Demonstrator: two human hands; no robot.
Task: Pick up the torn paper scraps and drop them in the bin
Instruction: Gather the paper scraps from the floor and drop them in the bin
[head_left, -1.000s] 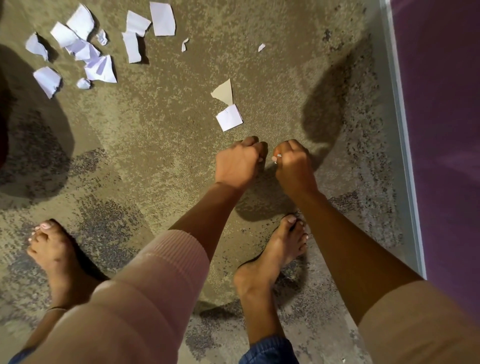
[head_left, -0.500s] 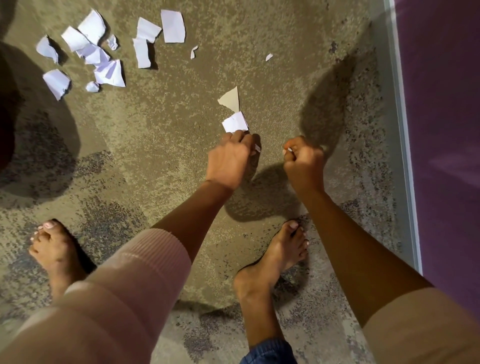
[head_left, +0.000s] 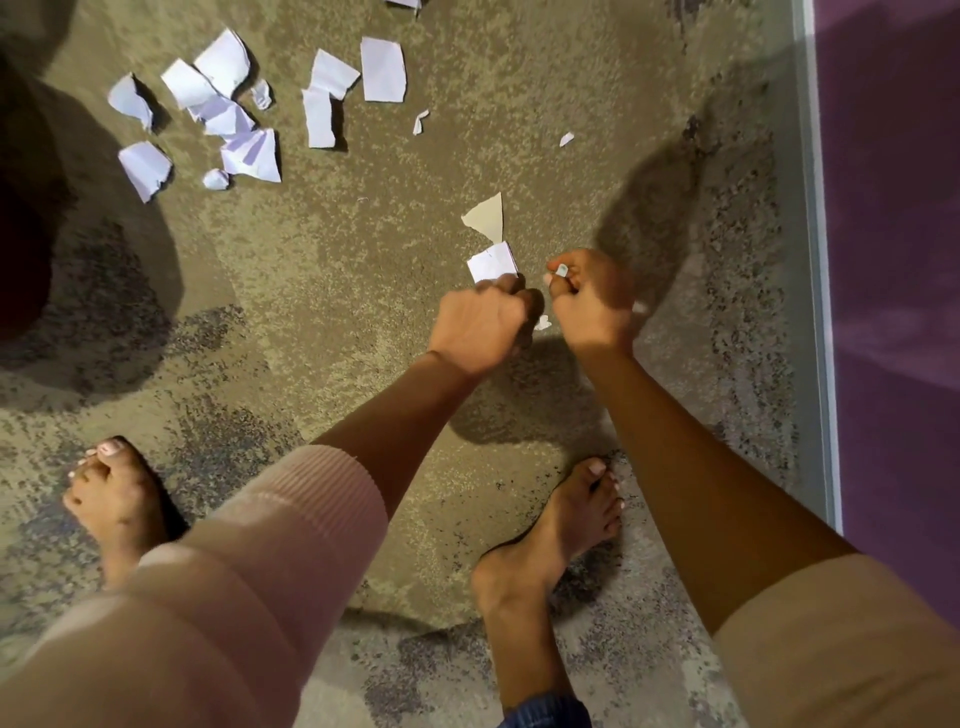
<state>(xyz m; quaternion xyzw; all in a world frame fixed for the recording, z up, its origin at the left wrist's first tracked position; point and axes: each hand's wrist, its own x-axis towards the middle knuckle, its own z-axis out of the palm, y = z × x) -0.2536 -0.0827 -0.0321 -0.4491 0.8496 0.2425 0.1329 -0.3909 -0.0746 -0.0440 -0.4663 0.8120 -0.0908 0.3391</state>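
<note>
I see mottled tan carpet (head_left: 363, 312), a purple wall (head_left: 893, 260) at right, a pale trim strip (head_left: 814, 208) between them.

No legible text on paper scraps (head_left: 383, 69); none elsewhere

- A loose cluster of white scraps (head_left: 223, 114), creased and partly overlapping, lies far off to the left.
- A long strip (head_left: 319, 117) and a squarish piece (head_left: 383, 69) lie flat just right of the cluster.
- A tan triangular scrap (head_left: 485, 218) touches a white square scrap (head_left: 491, 262), whose near edge meets the left hand (head_left: 480, 322).
- A tiny pale bit (head_left: 562, 269) is pinched in the right hand (head_left: 592, 306).
</note>
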